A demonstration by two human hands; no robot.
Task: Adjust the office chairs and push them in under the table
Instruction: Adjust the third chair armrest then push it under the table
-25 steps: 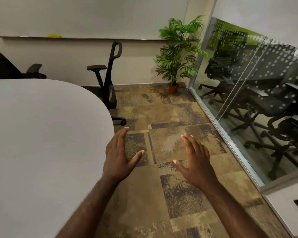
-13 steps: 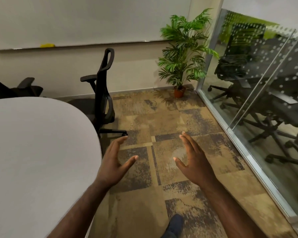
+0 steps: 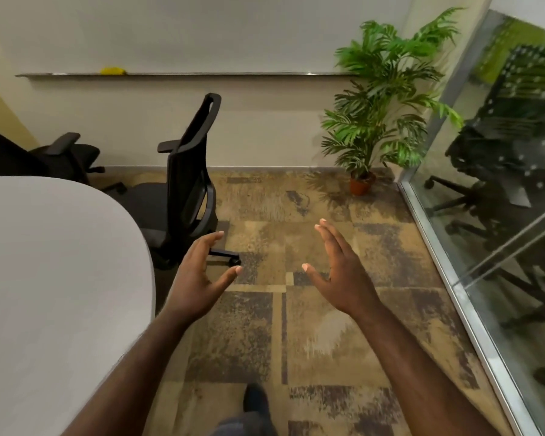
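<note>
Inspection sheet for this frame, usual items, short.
Surface: white table, rounded end, bare where visible.
Job's things: black chair at the table end, seat partly under; second chair behind, near the wall.
Clutter: yellow object on the whiteboard ledge.
Grippers: left hand and right hand open, empty, touching nothing.
Cables: nothing seen.
Surroundings: potted plant in the corner, glass wall on the right, patterned carpet.
</note>
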